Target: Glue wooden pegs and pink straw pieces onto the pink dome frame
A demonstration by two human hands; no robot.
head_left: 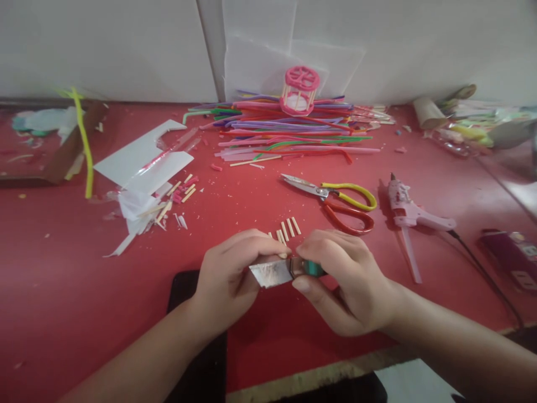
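Observation:
My right hand [342, 280] grips the teal handle of a utility knife [281, 271], its metal blade pointing left. My left hand [232, 274] is closed beside the blade, fingertips pinched at its top edge; what they pinch is hidden. Both hands hover low over the red table [62, 291]. Several short cut wooden sticks [287, 228] lie just beyond the hands.
Scissors [339, 204] with yellow and red handles lie beyond my right hand, a pink glue gun [409, 215] to their right. A pile of coloured straws [289, 126] and a pink cage-like model [298, 89] sit at the back. White paper scraps [140, 162] lie left. A dark phone [184, 291] rests under my left wrist.

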